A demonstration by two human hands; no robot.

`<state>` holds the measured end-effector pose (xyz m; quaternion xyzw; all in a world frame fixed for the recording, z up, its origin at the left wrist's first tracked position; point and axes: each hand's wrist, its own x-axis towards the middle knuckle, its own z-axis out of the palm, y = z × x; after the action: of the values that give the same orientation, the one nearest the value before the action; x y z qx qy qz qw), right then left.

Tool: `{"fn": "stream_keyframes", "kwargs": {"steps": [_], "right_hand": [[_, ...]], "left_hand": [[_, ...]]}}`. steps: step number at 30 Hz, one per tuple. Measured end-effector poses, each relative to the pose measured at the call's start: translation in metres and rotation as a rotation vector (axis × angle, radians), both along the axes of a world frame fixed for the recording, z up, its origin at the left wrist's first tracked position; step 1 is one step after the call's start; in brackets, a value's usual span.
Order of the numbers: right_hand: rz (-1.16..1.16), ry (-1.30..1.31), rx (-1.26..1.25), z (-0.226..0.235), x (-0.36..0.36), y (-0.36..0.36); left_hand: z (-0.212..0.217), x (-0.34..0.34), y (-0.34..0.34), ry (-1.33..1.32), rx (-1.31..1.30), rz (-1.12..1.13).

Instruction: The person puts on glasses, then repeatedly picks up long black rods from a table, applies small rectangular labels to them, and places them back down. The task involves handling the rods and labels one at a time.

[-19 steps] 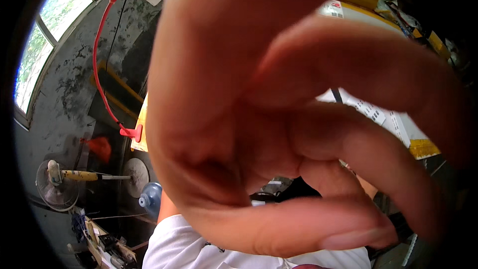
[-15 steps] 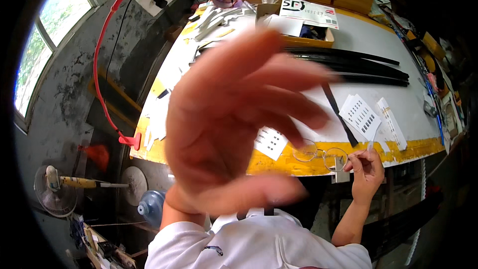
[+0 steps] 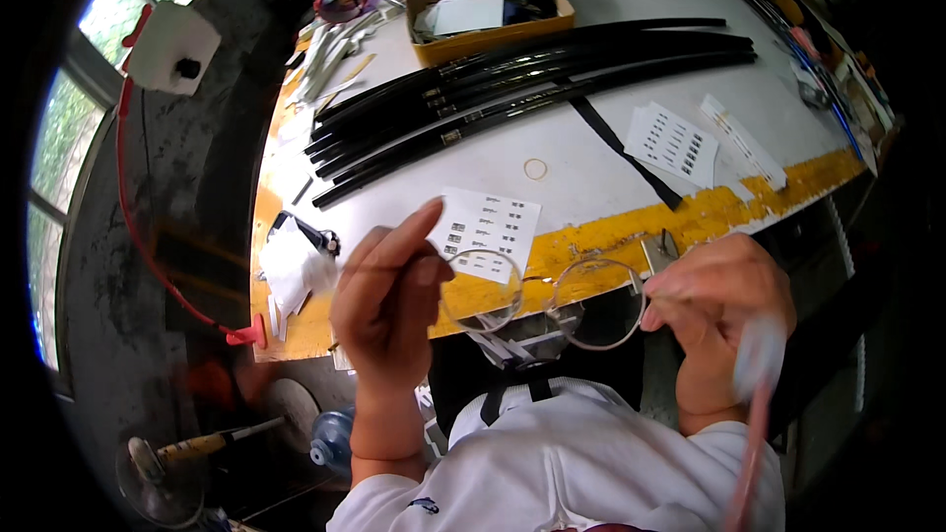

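Note:
A pair of thin-rimmed eyeglasses hangs in front of my chest, over the table's near edge. My right hand pinches the frame at the right lens, thumb and fingers closed. At the left lens, my left hand has its fingers closed against the frame's outer side, the index pointing up. Behind the left lens lies a white sheet with small dark printed marks. A blurred pinkish rod with a pale, see-through end shows close by my right wrist; its kind I cannot make out.
Long black rods lie across the white table. A cardboard box stands behind them. A black strap, printed sheets and a rubber band lie nearer. A red lamp arm is clamped at the left.
My left hand has dropped from close before the camera to the eyeglasses' left side. My right hand has raised the eyeglasses nearer, and the view has shifted.

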<state>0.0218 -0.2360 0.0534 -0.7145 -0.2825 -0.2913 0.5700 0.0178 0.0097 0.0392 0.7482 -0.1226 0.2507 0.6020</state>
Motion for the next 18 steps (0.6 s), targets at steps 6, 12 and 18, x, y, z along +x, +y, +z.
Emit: {"fn": "stream_keyframes", "kwargs": {"steps": [6,12,18], "right_hand": [[0.146,-0.022,-0.088,0.023,-0.01,-0.004],[0.154,-0.114,-0.085,0.025,-0.004,0.009],[0.19,-0.085,-0.056,0.02,0.0,-0.002]], "left_hand": [[0.03,-0.01,-0.006,-0.136,0.185,0.118],[0.044,-0.018,-0.003,-0.065,0.113,0.176],[0.043,-0.02,0.002,-0.121,0.158,0.157]]}}
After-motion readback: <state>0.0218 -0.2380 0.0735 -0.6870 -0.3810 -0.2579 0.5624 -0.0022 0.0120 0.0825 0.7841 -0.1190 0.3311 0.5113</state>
